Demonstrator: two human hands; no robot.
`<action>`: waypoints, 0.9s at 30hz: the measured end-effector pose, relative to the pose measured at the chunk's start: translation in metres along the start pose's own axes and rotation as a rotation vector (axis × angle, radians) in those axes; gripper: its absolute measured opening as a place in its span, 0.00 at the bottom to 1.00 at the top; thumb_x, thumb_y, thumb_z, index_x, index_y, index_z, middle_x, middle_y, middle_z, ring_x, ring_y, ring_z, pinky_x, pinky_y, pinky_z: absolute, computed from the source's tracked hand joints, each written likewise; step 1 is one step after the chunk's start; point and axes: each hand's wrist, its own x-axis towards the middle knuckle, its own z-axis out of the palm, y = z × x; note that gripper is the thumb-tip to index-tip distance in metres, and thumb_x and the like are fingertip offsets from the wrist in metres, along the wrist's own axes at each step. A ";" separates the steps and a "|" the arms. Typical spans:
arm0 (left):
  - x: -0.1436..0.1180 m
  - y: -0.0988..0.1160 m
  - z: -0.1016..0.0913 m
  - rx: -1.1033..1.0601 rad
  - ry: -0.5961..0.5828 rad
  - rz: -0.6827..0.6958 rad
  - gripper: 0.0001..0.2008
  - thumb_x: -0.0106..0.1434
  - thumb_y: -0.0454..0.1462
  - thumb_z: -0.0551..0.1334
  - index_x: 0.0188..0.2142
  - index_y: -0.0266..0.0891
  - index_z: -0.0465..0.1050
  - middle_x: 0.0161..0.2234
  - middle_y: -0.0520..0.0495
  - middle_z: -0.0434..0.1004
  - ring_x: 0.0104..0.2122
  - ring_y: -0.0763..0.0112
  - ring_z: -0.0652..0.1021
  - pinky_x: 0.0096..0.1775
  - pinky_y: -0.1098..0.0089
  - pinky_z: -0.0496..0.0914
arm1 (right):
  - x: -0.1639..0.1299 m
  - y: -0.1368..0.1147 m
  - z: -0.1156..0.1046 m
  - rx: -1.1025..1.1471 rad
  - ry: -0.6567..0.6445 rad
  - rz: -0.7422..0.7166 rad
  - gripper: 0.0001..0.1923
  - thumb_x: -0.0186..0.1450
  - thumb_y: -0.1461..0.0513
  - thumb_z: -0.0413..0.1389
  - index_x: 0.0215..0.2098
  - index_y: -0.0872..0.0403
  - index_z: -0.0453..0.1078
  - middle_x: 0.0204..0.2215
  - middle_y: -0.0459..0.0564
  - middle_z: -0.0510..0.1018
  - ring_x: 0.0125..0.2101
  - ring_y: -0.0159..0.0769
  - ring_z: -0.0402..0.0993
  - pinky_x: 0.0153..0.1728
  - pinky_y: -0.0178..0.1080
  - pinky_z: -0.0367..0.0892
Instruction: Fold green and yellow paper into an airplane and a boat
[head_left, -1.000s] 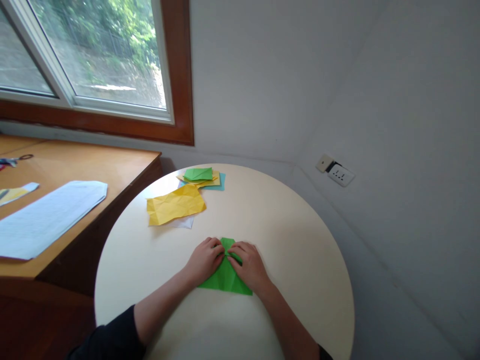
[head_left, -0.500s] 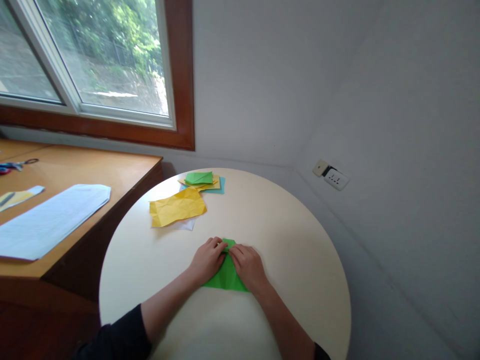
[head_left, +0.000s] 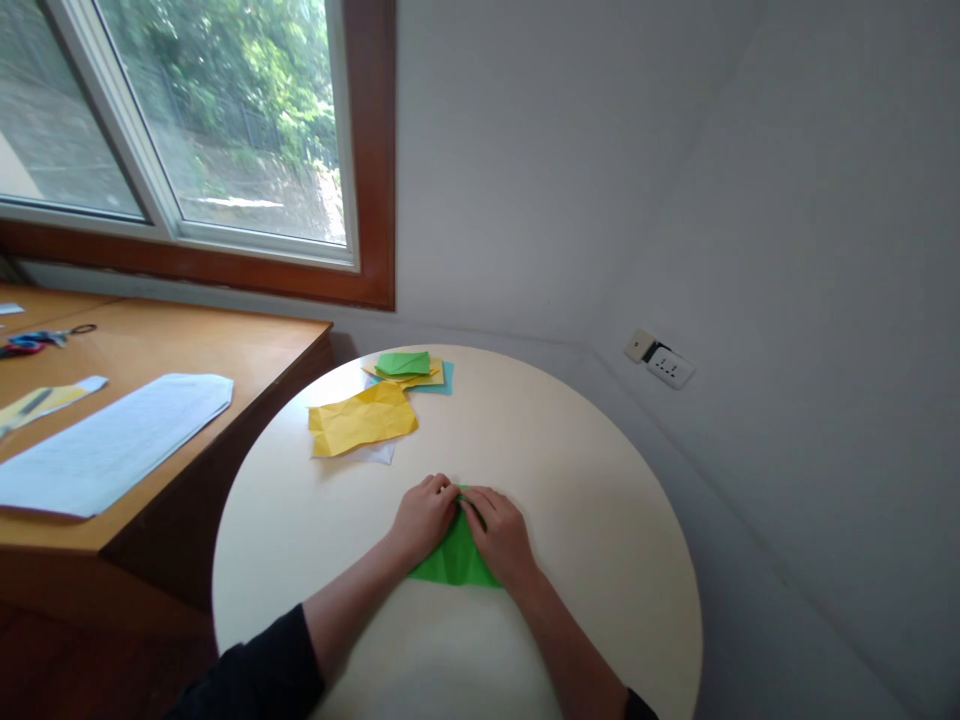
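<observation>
A creased sheet of green paper [head_left: 456, 562] lies on the round white table [head_left: 592, 470], its wide edge toward me. From the left, my left hand [head_left: 426, 518] presses on it with the fingers bent and pinched at its far edge. My right hand [head_left: 501, 532] meets it from the other side, thumb and fingertips closed on the same far edge. The fingertips of both hands nearly touch, and they hide most of the fold between them.
Crumpled yellow paper [head_left: 364, 418] lies beyond my hands, over a white sheet [head_left: 375, 454]. Behind it sits a small pile with folded green paper [head_left: 403, 364] on top. On the wooden desk [head_left: 187, 335] at left are white papers [head_left: 127, 440] and scissors [head_left: 52, 338].
Both hands have drawn closer together at the far edge of the green paper, covering more of it. The whole view has shifted slightly.
</observation>
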 end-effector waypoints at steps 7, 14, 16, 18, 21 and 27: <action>0.000 -0.009 -0.008 -0.030 0.054 -0.072 0.09 0.61 0.32 0.53 0.37 0.39 0.71 0.36 0.46 0.73 0.37 0.66 0.74 0.39 0.68 0.68 | 0.001 0.012 -0.007 0.430 0.350 0.370 0.13 0.65 0.58 0.47 0.45 0.55 0.66 0.41 0.55 0.74 0.43 0.38 0.71 0.42 0.43 0.70; 0.001 -0.015 -0.010 -0.273 0.110 -0.156 0.09 0.61 0.35 0.52 0.31 0.38 0.71 0.31 0.47 0.72 0.31 0.68 0.73 0.35 0.70 0.66 | 0.000 0.029 0.005 0.614 0.385 0.581 0.17 0.63 0.54 0.47 0.43 0.56 0.66 0.33 0.52 0.74 0.35 0.37 0.73 0.34 0.40 0.71; 0.002 -0.015 -0.009 -0.375 0.109 -0.173 0.10 0.60 0.35 0.52 0.27 0.37 0.70 0.27 0.48 0.71 0.28 0.70 0.71 0.33 0.71 0.64 | -0.001 0.028 0.008 0.625 0.324 0.579 0.16 0.61 0.56 0.49 0.43 0.56 0.67 0.33 0.52 0.75 0.34 0.36 0.73 0.34 0.39 0.70; 0.002 -0.014 -0.008 -0.425 0.101 -0.177 0.10 0.59 0.36 0.53 0.24 0.37 0.69 0.24 0.50 0.69 0.26 0.71 0.69 0.30 0.72 0.63 | -0.002 0.027 0.010 0.634 0.258 0.553 0.16 0.60 0.58 0.52 0.44 0.55 0.68 0.34 0.52 0.75 0.36 0.37 0.74 0.35 0.39 0.70; 0.001 -0.012 -0.006 -0.459 0.087 -0.169 0.11 0.58 0.36 0.53 0.23 0.37 0.69 0.22 0.51 0.69 0.24 0.72 0.69 0.29 0.73 0.63 | -0.002 0.024 0.009 0.673 0.180 0.487 0.17 0.58 0.60 0.54 0.45 0.53 0.69 0.36 0.52 0.75 0.37 0.37 0.73 0.35 0.38 0.70; 0.001 -0.009 -0.004 -0.513 0.064 -0.146 0.11 0.57 0.37 0.54 0.25 0.36 0.72 0.23 0.50 0.72 0.24 0.72 0.69 0.29 0.73 0.64 | 0.002 0.021 0.004 0.678 0.034 0.392 0.13 0.57 0.62 0.54 0.41 0.53 0.71 0.38 0.52 0.75 0.38 0.38 0.72 0.35 0.38 0.69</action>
